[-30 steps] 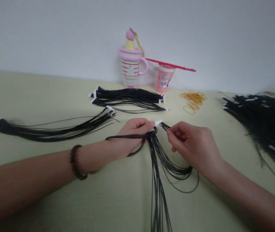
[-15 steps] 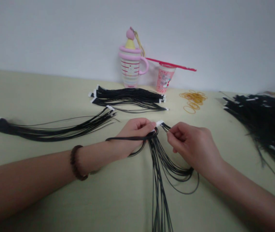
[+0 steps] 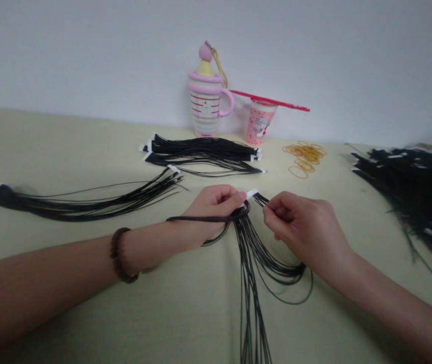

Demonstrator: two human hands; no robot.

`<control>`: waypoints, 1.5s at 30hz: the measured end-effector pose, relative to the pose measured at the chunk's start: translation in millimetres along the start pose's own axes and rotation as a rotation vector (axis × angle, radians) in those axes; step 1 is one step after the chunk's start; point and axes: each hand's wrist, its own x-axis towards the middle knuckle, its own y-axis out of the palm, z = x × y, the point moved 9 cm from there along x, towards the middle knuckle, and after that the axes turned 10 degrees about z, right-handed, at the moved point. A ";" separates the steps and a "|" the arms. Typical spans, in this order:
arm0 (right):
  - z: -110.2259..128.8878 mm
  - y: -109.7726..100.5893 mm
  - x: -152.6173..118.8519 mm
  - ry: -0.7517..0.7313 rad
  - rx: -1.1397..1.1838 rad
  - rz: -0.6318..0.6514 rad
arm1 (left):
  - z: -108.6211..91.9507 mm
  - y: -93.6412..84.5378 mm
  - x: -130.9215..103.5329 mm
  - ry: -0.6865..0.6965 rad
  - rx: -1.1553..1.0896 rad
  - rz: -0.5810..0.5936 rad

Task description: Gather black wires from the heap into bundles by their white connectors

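Observation:
My left hand (image 3: pixel 216 210) is closed on a bundle of black wires (image 3: pixel 244 235) near a white connector (image 3: pixel 252 193) at its end. Some of the wires loop over my left wrist, and others hang down toward the bottom edge of the view. Just right of the connector, my right hand (image 3: pixel 297 217) pinches a few wires that run out of it. More wires of the bundle curve beneath my right hand. The fingertips of my left hand hide part of the connector.
Another wire bundle (image 3: pixel 68 207) lies at left, with tied wire bundles (image 3: pixel 204 149) behind my hands. Yellow rubber bands (image 3: pixel 305 156) sit near a pink cup (image 3: pixel 260 121) topped by a red stick (image 3: pixel 271 101). A striped mug (image 3: pixel 205 106) stands by the wall. A wire heap (image 3: pixel 417 177) is at right.

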 end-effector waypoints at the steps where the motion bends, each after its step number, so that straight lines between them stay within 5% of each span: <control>1: 0.1 -0.5 -0.2 0.001 -0.004 -0.004 | -1.0 -0.1 -0.3 -0.002 0.010 -0.004; 17: -2.0 -0.8 0.2 0.042 -0.012 0.008 | -3.9 1.3 -1.5 0.002 0.035 -0.009; 26: 45.6 4.0 -12.9 -0.334 -0.668 -0.185 | -6.4 7.0 -1.5 0.000 0.079 0.089; 35: 29.9 8.5 -8.7 -0.387 -0.138 -0.073 | -7.2 12.7 -3.7 0.004 0.083 0.171; 45: 32.1 13.2 -9.6 -0.422 -0.191 -0.103 | -11.3 15.8 -4.2 -0.001 0.113 0.195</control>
